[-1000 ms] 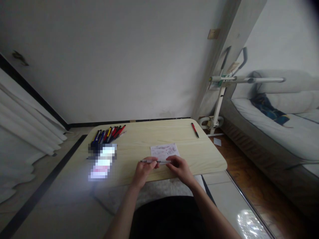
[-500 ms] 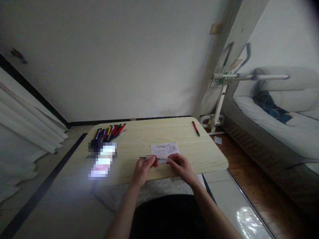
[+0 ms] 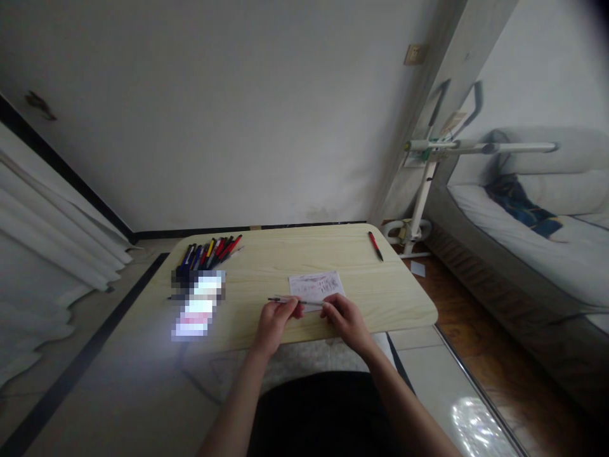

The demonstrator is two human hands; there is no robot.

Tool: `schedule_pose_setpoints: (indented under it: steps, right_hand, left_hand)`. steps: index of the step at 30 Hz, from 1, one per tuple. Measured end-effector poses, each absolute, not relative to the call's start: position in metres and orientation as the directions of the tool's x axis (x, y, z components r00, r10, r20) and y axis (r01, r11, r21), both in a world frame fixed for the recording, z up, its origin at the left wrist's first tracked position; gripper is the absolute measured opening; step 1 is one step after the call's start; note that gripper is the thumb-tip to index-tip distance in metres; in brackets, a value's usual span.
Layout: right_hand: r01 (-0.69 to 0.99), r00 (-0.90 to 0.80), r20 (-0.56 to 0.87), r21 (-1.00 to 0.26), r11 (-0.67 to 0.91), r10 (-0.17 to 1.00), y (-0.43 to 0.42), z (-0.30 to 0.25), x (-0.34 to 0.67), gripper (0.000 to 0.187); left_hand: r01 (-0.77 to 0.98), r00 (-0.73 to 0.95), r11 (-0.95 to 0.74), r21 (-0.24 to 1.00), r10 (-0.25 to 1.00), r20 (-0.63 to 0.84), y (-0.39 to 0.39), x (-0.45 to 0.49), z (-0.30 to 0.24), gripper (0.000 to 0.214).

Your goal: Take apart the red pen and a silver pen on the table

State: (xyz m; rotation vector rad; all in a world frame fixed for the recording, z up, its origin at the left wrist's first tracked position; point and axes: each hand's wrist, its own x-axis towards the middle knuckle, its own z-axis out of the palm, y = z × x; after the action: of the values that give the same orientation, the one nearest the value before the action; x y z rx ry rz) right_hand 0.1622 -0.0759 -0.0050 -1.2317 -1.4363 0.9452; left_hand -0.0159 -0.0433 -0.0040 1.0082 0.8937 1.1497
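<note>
A slim pen (image 3: 311, 303) with a dark end and a pale barrel is held level above the near edge of the table. My left hand (image 3: 275, 322) pinches it around the middle, and its dark end sticks out to the left past my thumb. The fingers of my right hand (image 3: 346, 317) are closed at the right end of the same pen. Under and behind the pen lies a sheet of paper (image 3: 316, 283) covered in dark and reddish marks too small to read.
On the light wooden table (image 3: 266, 254), several pens (image 3: 209, 251) are heaped at the back left beside a bright blurred-out screen (image 3: 198, 308). A red and black pen (image 3: 375, 246) lies at the back right. Behind stand a wall, white exercise equipment (image 3: 421, 197) and a sofa (image 3: 514, 203).
Both hands keep hold of the pen in nearly the same place; its right end now sits a little further into my right fingers. The view has shifted slightly.
</note>
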Motion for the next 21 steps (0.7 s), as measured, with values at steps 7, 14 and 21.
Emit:
schedule_pose_setpoints:
  steps: [7, 14, 21]
  right_hand:
    - [0.361, -0.024, 0.221, -0.907, 0.215, 0.975, -0.0755, -0.0066, 0.1617, 0.031]
    - [0.386, -0.035, 0.237, -0.893, 0.232, 0.971, -0.0762, -0.0068, 0.1602, 0.03]
    - [0.341, -0.036, 0.257, -0.905, 0.253, 0.966, -0.0778, -0.0058, 0.1595, 0.02]
  left_hand:
    - [-0.246, 0.186, 0.088, 0.965, 0.982, -0.043, -0.0431, -0.0168, -0.006, 0.026]
    - [-0.307, 0.184, 0.109, 0.946, 0.981, -0.053, -0.0432, -0.0155, -0.0048, 0.026]
    - [-0.328, 0.168, 0.125, 0.936, 0.983, -0.072, -0.043, -0.0154, -0.0052, 0.025]
